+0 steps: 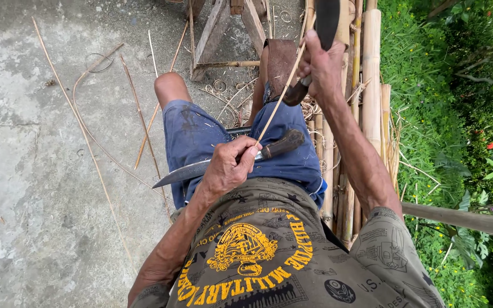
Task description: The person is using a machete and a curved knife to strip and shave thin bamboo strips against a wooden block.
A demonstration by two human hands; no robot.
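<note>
Left hand (230, 165) grips a thin bamboo strip (278, 100) over the knife (201, 168) on the lap; right hand (322, 65) holds a second knife (326, 23).

No packages, labels, signs or screens show here.

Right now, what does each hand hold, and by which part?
Left hand: thin pale bamboo strip, at its lower end. Right hand: dark-handled curved knife, by the handle.
</note>
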